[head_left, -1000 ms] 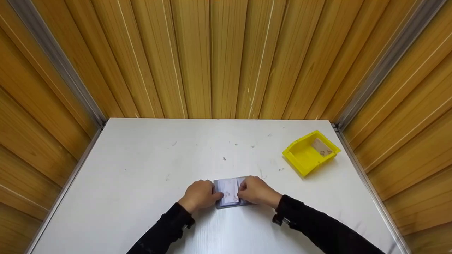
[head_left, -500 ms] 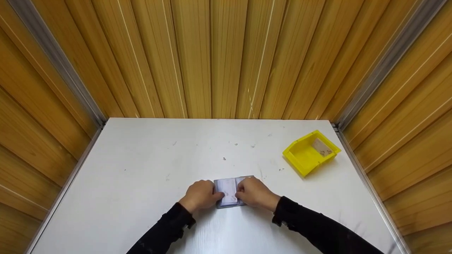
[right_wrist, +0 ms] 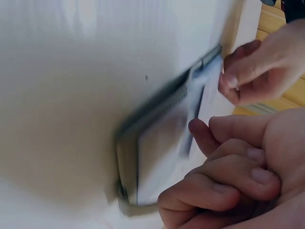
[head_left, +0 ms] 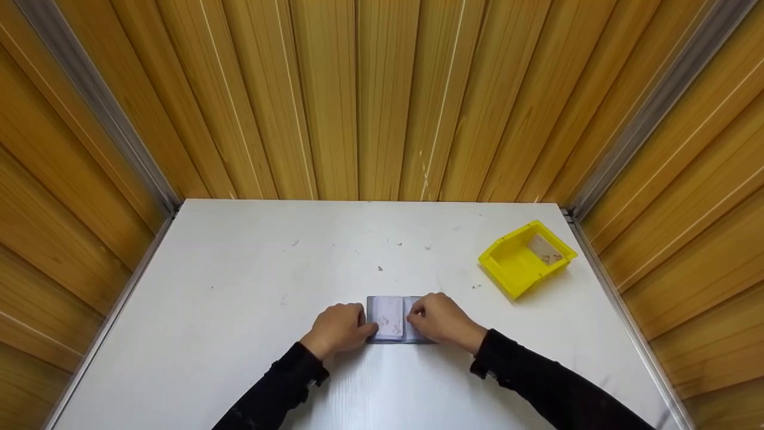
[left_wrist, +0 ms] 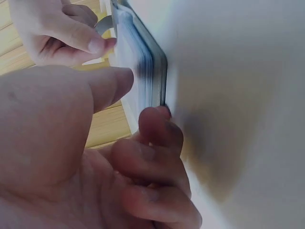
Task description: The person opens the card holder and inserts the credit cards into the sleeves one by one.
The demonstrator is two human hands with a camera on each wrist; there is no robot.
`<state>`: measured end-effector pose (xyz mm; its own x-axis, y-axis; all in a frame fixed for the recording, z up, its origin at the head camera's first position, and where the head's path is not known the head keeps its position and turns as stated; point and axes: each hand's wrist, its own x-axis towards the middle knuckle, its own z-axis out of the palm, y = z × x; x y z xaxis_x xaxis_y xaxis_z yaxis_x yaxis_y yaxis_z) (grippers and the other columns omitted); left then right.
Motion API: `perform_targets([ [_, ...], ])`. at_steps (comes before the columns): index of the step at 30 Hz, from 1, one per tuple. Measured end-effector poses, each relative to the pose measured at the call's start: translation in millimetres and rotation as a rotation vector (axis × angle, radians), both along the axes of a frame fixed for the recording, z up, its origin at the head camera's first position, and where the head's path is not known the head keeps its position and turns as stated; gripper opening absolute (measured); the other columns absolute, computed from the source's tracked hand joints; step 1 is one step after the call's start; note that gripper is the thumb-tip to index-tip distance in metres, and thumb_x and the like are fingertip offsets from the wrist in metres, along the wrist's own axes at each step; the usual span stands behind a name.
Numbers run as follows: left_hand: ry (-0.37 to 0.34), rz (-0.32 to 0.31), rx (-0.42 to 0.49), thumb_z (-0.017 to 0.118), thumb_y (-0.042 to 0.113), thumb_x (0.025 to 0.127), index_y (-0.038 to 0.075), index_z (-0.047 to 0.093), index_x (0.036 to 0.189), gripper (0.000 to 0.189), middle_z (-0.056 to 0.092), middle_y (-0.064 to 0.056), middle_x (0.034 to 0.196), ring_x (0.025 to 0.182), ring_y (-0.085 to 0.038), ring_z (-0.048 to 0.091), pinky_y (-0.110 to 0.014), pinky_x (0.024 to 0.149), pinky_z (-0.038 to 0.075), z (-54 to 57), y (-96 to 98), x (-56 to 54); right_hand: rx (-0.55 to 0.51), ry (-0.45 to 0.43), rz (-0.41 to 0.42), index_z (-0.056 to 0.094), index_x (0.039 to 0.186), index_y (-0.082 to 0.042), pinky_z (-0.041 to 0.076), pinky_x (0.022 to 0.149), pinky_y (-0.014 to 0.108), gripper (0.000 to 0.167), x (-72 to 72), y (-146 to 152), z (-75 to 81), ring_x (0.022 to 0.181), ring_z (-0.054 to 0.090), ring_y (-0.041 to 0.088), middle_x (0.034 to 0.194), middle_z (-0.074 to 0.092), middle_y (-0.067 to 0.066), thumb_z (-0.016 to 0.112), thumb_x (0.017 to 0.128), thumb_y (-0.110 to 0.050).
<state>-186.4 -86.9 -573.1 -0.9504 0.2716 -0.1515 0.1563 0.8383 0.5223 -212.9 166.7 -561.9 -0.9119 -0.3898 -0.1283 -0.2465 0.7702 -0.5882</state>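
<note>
A small card holder (head_left: 391, 316) lies spread on the white table, like a booklet. Its left side carries a thick stack of clear sleeves, with a pale printed card on top; a grey-blue page shows on the right. My left hand (head_left: 340, 328) grips the left edge, thumb over the stack and fingertips at the outer edge. At the right side, my right hand (head_left: 446, 322) has thumb and forefinger drawn together, pinching a clear sleeve (left_wrist: 105, 24) that curves up in the left wrist view. Its other fingers are curled. The right hand covers the holder's right end.
A yellow plastic bin (head_left: 516, 272) stands at the back right of the table (head_left: 268, 257), with a pale printed card (head_left: 544, 249) inside, against its back wall. Wood-patterned panels (head_left: 358, 101) enclose the table's back and sides.
My right hand has shifted slightly right, away from the stack of sleeves. The holder has straightened, its tilt gone, and the right page shows more. My left hand stays nearly in place.
</note>
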Motion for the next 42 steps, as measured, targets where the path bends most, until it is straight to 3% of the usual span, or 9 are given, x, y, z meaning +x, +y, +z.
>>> perform_targets([
  [6,0.007,0.014,0.007,0.074,0.036,0.101,0.015,0.064,0.079,0.033,0.058,0.003,0.071,0.068,-0.016,0.053,-0.032,0.064,0.04,2.6,-9.2,-0.7,0.002,-0.03,-0.1,0.08,0.083,-0.013,0.044,0.062,0.028,0.021,-13.9,21,23.3,0.072,0.057,0.015,0.079,0.068,0.0,0.072,0.099,-0.024],
  [10,0.005,0.03,0.021,0.073,0.035,0.102,0.015,0.065,0.078,0.033,0.058,0.003,0.07,0.067,-0.016,0.053,-0.032,0.063,0.04,1.8,-14.9,-1.7,0.031,-0.045,-0.125,0.074,0.075,-0.015,0.04,0.059,0.028,0.031,-19.4,35,28.7,0.066,0.054,0.016,0.071,0.06,-0.003,0.072,0.101,-0.031],
  [16,0.027,0.016,0.049,0.073,0.034,0.101,0.014,0.066,0.076,0.033,0.059,0.003,0.069,0.066,-0.016,0.054,-0.033,0.063,0.041,-0.4,-18.1,-0.5,0.063,-0.136,-0.155,0.066,0.066,-0.016,0.035,0.056,0.027,0.044,-19.9,42,14.3,0.059,0.048,0.013,0.061,0.048,-0.006,0.077,0.099,-0.043],
  [21,0.01,0.026,0.064,0.072,0.032,0.101,0.015,0.064,0.073,0.033,0.054,0.004,0.067,0.066,-0.016,0.051,-0.032,0.062,0.039,-5.2,-16.8,3.1,0.102,-0.138,-0.166,0.053,0.057,-0.017,0.029,0.053,0.027,0.058,-14.4,36,0.3,0.055,0.041,0.012,0.056,0.038,-0.007,0.082,0.094,-0.05],
  [27,0.011,0.028,0.085,0.07,0.031,0.1,0.016,0.058,0.068,0.037,0.048,0.007,0.064,0.064,-0.014,0.047,-0.03,0.061,0.035,-6.7,-17.8,5.3,0.119,-0.138,-0.167,0.055,0.058,-0.018,0.033,0.055,0.027,0.047,-15.9,40,-0.1,0.057,0.046,0.013,0.057,0.045,-0.006,0.076,0.095,-0.037],
  [33,0.007,0.028,0.085,0.07,0.032,0.1,0.018,0.059,0.069,0.036,0.05,0.007,0.066,0.065,-0.014,0.048,-0.03,0.062,0.036,-6.5,-17.3,5.3,0.125,-0.122,-0.145,0.055,0.06,-0.017,0.035,0.058,0.028,0.039,-15.8,59,10.8,0.061,0.047,0.015,0.06,0.047,-0.005,0.067,0.096,-0.03],
  [42,0.026,0.01,0.081,0.072,0.034,0.101,0.016,0.061,0.071,0.036,0.052,0.006,0.068,0.067,-0.014,0.05,-0.031,0.063,0.038,-4.4,-14.4,3.9,0.117,-0.154,-0.152,0.064,0.071,-0.012,0.036,0.062,0.03,0.035,-16.5,85,34.2,0.067,0.048,0.017,0.069,0.05,-0.002,0.065,0.102,-0.028],
])
